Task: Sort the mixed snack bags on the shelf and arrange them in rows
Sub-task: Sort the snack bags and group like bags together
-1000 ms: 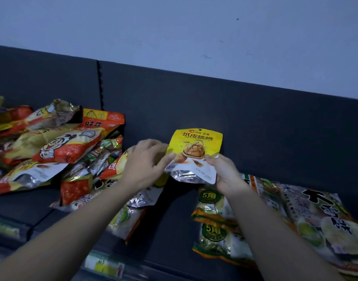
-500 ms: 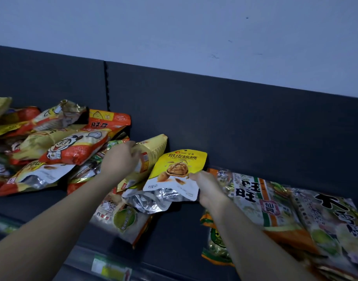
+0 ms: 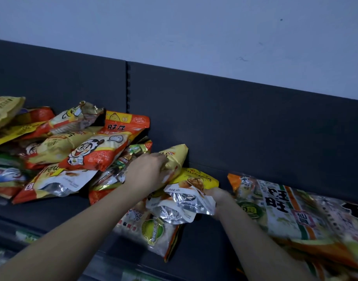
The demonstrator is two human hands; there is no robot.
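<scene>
Walnut bag (image 3: 194, 182) lowered, next one grabbed.
Right hand (image 3: 217, 196) pinches walnut bag's edge; left hand (image 3: 147, 173), just left, curled round yellow bag (image 3: 175, 156). Sorting barely begun.

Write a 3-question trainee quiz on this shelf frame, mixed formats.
1. True or false: the right hand holds nothing.
2. The left hand grips: A) a yellow bag B) a bottle C) a price tag.
3. Fill in: the mixed pile lies to the person's ____.

Key: 1 false, it holds the walnut pouch. 2 A. 3 left.
</scene>
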